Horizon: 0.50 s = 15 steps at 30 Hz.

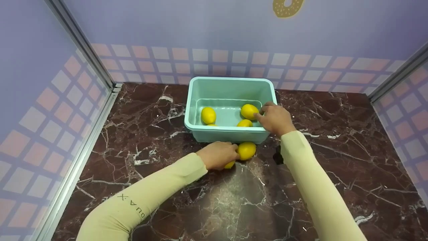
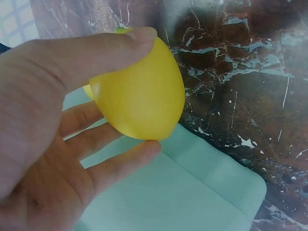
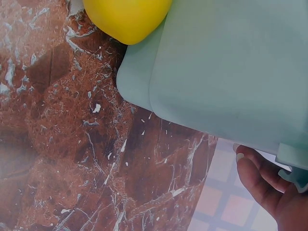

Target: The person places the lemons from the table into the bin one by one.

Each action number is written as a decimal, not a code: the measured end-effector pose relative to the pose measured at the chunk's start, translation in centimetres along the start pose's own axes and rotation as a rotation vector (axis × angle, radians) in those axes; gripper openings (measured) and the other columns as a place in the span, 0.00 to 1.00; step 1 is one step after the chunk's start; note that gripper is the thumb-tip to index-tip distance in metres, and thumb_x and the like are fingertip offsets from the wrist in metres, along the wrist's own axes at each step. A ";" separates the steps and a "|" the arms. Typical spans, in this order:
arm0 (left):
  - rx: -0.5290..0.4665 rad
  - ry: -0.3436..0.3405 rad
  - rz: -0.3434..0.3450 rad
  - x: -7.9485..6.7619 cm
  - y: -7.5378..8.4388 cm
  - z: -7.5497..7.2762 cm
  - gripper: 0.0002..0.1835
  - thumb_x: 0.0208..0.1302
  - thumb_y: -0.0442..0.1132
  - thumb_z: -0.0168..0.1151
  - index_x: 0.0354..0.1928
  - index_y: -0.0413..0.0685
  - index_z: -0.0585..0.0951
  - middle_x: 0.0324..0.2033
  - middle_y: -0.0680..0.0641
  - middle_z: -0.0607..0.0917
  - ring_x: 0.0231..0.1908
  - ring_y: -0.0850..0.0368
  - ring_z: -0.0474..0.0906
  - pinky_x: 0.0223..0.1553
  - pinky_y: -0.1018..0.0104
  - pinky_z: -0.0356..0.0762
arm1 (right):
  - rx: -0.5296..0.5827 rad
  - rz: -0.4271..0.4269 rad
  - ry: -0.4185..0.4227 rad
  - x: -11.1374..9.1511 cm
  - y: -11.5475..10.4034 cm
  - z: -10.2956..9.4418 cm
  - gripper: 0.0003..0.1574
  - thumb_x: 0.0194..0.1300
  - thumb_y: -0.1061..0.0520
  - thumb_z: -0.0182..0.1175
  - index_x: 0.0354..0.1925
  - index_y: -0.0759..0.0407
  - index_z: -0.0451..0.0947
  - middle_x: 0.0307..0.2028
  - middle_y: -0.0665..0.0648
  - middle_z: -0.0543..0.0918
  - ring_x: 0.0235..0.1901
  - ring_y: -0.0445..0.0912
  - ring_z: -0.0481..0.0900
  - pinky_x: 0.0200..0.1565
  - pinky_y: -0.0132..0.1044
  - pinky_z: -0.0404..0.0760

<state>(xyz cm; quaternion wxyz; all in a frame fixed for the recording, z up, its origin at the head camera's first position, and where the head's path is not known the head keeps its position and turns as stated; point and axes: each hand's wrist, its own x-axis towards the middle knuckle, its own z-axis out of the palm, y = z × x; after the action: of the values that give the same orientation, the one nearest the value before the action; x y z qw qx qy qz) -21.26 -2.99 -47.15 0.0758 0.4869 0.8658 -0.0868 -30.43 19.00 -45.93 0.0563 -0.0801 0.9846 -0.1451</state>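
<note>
My left hand pinches a yellow lemon in front of the mint-green bin; its thumb lies on top and its fingers are below. From above, that lemon is mostly hidden by the hand. Another lemon lies just beyond the fingertips, close to the bin's front wall. At the bin's right rim, my right hand grips the edge, and fingers show outside the side wall. Its fingertips inside overlap a lemon. More lemons lie in the bin, some partly hidden by the front rim.
The bin stands on a dark red marble-patterned tabletop, near the tiled back wall. Side panels with metal frames bound the table left and right. A small black object shows beside the right sleeve.
</note>
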 end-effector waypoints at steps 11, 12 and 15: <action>0.016 -0.011 -0.002 0.1 0.1 -0.5 0.13 0.61 0.39 0.64 0.49 0.56 0.83 0.43 0.48 0.82 0.42 0.51 0.81 0.43 0.57 0.82 | -0.001 0.000 0.000 0.1 0.0 0.0 0.29 0.67 0.39 0.49 0.46 0.61 0.82 0.58 0.61 0.77 0.52 0.63 0.77 0.56 0.59 0.73; 0.014 -0.013 -0.004 0.0 0.1 -0.5 0.13 0.61 0.39 0.64 0.49 0.56 0.83 0.43 0.48 0.82 0.42 0.51 0.81 0.43 0.57 0.82 | -0.002 -0.003 -0.001 0.1 0.0 0.0 0.29 0.67 0.39 0.49 0.46 0.61 0.82 0.58 0.62 0.77 0.52 0.63 0.77 0.56 0.59 0.73; 0.020 -0.016 -0.005 0.0 0.2 -0.8 0.12 0.62 0.39 0.64 0.48 0.56 0.83 0.43 0.48 0.82 0.42 0.51 0.81 0.42 0.58 0.82 | -0.005 -0.005 0.001 0.0 0.1 0.0 0.29 0.67 0.39 0.49 0.46 0.61 0.82 0.57 0.61 0.77 0.52 0.63 0.77 0.56 0.59 0.73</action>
<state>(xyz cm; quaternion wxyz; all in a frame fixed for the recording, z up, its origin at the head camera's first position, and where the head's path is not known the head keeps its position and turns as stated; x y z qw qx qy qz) -21.13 -2.74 -46.42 0.0777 0.4847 0.8655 -0.0997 -30.43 19.07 -45.94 0.0554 -0.0828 0.9847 -0.1430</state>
